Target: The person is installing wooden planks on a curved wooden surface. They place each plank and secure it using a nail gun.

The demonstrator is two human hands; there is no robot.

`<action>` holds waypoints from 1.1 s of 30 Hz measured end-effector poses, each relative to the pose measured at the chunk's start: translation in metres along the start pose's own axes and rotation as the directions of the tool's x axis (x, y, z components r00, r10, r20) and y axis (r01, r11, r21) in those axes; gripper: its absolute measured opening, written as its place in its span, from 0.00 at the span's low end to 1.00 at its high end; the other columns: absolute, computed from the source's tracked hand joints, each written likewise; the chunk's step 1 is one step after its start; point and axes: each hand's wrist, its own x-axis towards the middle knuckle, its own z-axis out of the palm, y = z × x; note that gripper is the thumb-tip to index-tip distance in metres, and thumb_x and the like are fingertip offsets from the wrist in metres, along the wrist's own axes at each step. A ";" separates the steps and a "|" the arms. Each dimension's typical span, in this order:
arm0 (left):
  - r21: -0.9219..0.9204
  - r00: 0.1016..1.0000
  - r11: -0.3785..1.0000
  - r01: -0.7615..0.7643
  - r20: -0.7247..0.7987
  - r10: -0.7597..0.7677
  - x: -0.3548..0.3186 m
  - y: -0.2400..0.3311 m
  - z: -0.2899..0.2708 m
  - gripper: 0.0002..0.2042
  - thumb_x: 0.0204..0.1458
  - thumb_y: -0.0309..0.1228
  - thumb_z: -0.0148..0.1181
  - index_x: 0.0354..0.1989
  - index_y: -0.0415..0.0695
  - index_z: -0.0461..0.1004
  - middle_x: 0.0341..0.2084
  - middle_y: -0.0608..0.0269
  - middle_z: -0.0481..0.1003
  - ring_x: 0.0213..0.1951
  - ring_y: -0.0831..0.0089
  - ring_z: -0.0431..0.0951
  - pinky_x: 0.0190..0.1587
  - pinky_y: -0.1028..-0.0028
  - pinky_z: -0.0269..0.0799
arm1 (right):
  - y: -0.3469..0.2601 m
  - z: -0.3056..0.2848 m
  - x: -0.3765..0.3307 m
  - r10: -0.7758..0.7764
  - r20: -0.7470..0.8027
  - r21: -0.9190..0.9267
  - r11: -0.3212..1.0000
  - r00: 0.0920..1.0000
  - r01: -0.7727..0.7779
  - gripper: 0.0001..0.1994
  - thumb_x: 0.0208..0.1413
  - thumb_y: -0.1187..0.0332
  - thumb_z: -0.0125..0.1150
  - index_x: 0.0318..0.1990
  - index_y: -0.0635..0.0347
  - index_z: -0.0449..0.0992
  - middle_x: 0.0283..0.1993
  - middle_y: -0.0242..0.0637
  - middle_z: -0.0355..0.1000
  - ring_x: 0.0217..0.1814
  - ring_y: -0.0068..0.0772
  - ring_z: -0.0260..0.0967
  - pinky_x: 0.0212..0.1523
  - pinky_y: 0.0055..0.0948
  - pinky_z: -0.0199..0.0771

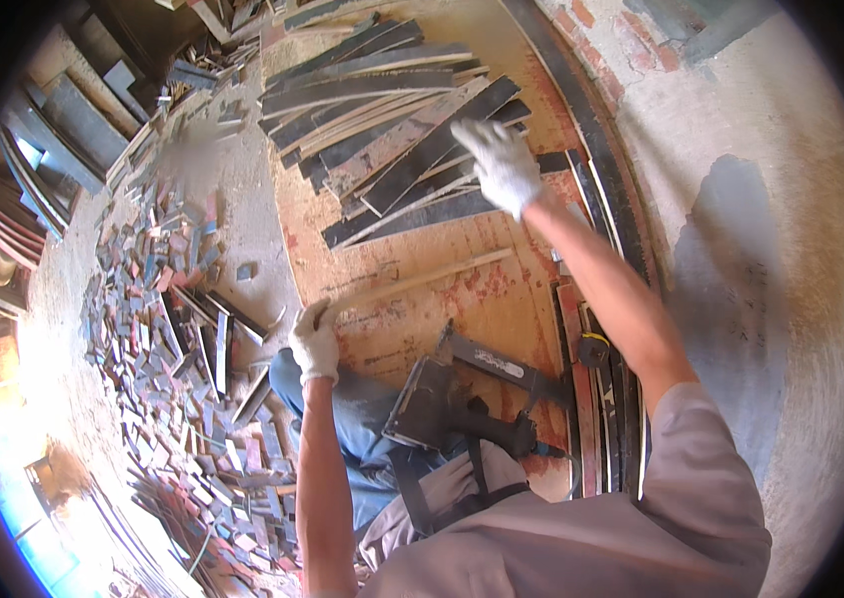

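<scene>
My left hand (316, 344), in a white work glove, is closed on one end of a thin wooden strip (427, 278), which points off to the right above the worn plywood board (372, 344). My right hand (499, 165), gloved too, reaches to the far right side of a pile of dark-faced wooden strips (382, 110). Its fingers are stretched out above the topmost strip; whether they touch it I cannot tell. A black nail gun (442, 394) lies close to my lap, its long magazine pointing right.
Many small wood offcuts (172, 249) litter the floor at left. Long strips (591, 419) line the board's right edge, with a yellow-and-black tape measure (593, 349) on them. Curved panels (73, 130) lean at the far left. A concrete wall or floor surface (741, 329) lies at right.
</scene>
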 end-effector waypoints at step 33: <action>-0.203 0.942 0.936 0.286 -0.118 -0.313 -0.016 0.010 -0.001 0.21 0.49 0.31 0.74 0.51 0.35 0.81 0.40 0.52 0.85 0.40 0.70 0.83 0.49 0.71 0.77 | -0.126 0.013 -0.129 -0.199 -0.051 0.403 0.892 0.979 0.202 0.25 0.51 0.71 0.64 0.60 0.54 0.74 0.55 0.45 0.69 0.55 0.52 0.67 0.55 0.49 0.70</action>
